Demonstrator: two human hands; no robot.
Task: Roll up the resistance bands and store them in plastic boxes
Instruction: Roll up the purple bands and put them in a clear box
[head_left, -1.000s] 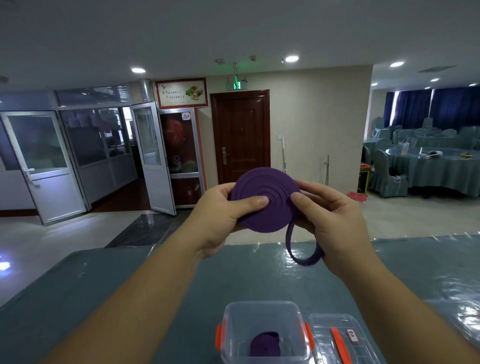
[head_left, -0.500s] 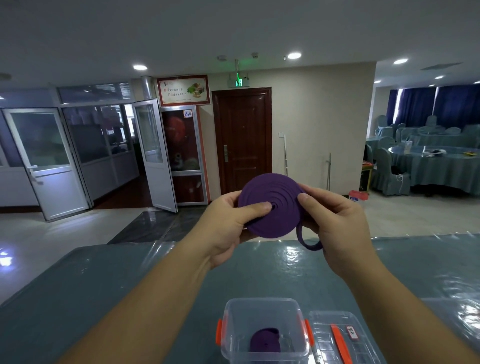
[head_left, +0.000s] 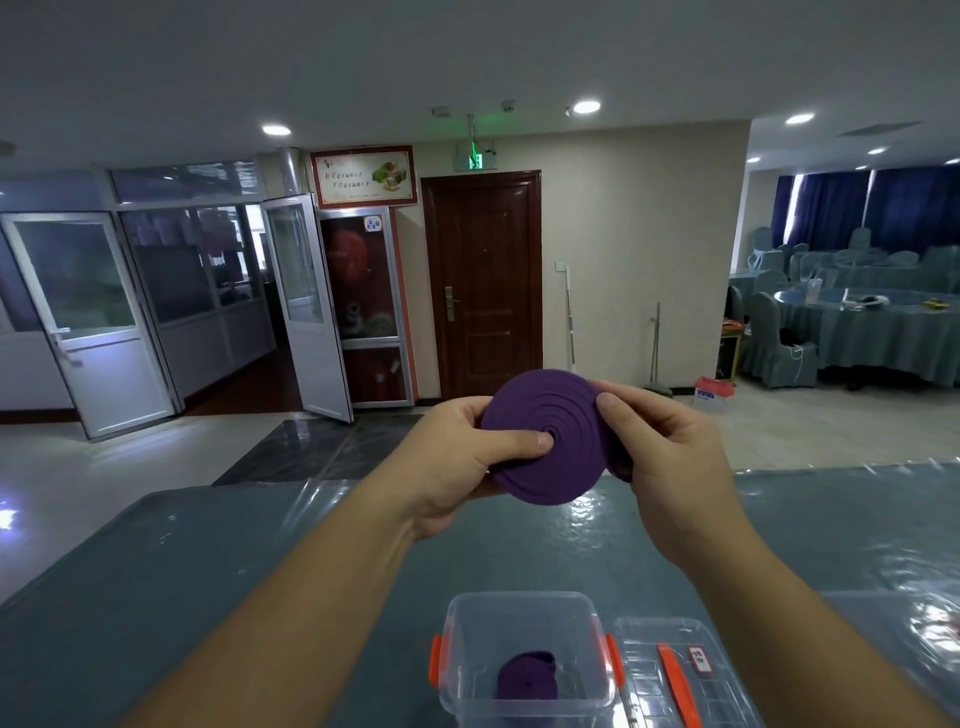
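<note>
Band (head_left: 545, 439) coiled into a flat purple disc, held up over the desk (head_left: 260, 571) by both hands.

The left hand (head_left: 457, 467) grips the coil, thumb pressed on its centre; the right hand (head_left: 670, 452) pinches the rim, probably over the tail end. If either grip eases, the springy coil could unwind or telescope before it reaches the open box (head_left: 524, 654) below, where another purple roll (head_left: 527, 675) lies. The lid (head_left: 675, 670) rests just right of the box. The desk has a glossy teal cover; beyond are a brown door (head_left: 485, 280) and covered dining tables.
</note>
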